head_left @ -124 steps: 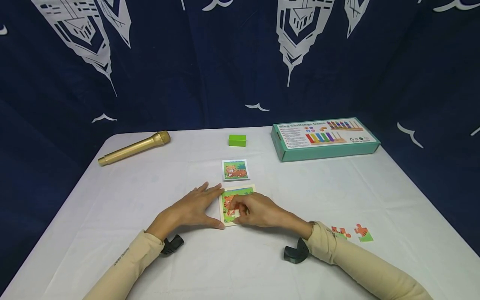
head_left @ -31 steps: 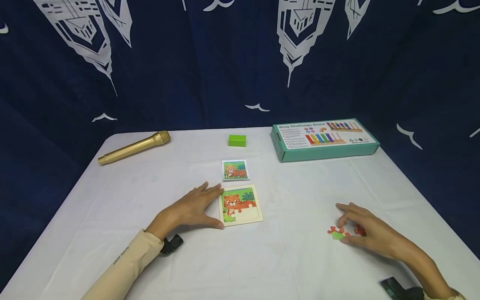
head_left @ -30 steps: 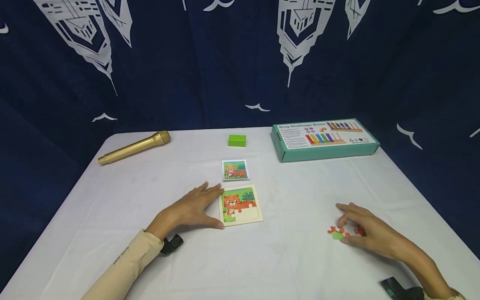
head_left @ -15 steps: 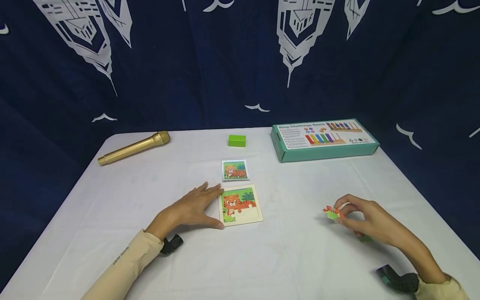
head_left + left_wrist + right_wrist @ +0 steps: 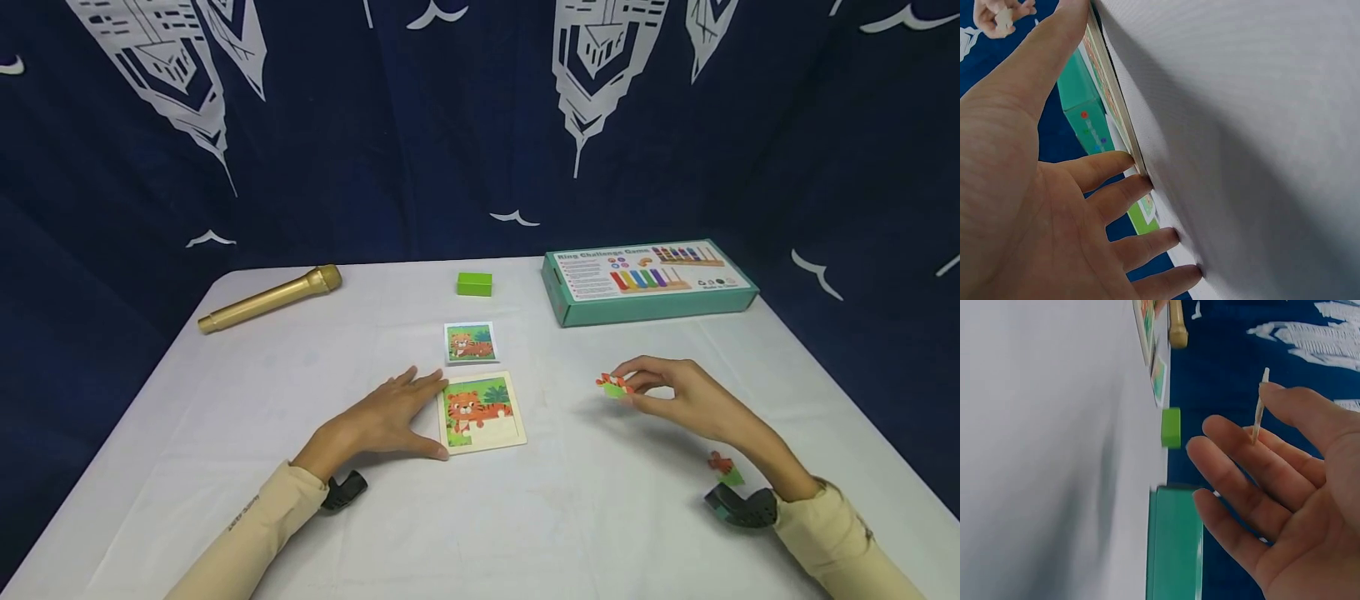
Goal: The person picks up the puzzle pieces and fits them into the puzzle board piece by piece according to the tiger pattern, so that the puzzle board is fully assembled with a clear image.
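Orange-and-green flat jigsaw piece (image 5: 613, 386) just lifted off the white cloth-covered surface (image 5: 570, 517), pinched narrowly in the right grip (image 5: 688, 398), apart from the pale-framed square tiger puzzle (image 5: 480, 408), with the left grip (image 5: 384, 417) spread wide against that puzzle's edge: likely one step closer to filling the bare gap (image 5: 495, 431).

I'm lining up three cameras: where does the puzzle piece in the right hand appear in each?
Head: right of center, puzzle piece pinched in the right hand.
Left wrist: top-left corner, puzzle piece showing a pale side.
Right wrist: upper right, puzzle piece nearly edge-on.
Shared landmark: teal Ring Challenge Game box.
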Motion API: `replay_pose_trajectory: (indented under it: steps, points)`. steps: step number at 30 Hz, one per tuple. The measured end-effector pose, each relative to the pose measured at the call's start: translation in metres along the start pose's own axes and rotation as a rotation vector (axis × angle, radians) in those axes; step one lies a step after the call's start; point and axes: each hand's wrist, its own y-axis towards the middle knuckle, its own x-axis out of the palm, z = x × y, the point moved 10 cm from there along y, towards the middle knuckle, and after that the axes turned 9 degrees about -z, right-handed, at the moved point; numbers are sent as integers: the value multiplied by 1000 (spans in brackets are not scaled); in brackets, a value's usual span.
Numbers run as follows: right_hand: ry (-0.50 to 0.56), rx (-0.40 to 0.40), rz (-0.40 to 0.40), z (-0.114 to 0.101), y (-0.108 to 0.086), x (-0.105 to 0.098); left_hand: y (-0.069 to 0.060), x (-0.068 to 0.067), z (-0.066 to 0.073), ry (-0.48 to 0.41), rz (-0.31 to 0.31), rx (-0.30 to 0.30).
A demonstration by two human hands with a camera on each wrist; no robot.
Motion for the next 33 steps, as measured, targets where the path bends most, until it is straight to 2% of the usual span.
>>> replay_pose_trajectory:
  steps: [3,6,10,17,26,33]
  points:
    - [54,-54,2,-10,11,3,1,0,0,1,0,0]
    - [195,-96,-16,-17,21,8,1,0,0,1,0,-2]
    - [364,-93,-63,-21,34,20,1,0,0,-4,3,1]
    - [419,-57,-139,-30,53,45,0,0,0,-1,8,8]
    - [486,-143,-238,-54,77,86,0,1,0,-12,5,14]
    - [539,-141,-325,-62,86,112,1,0,-1,-3,9,14]
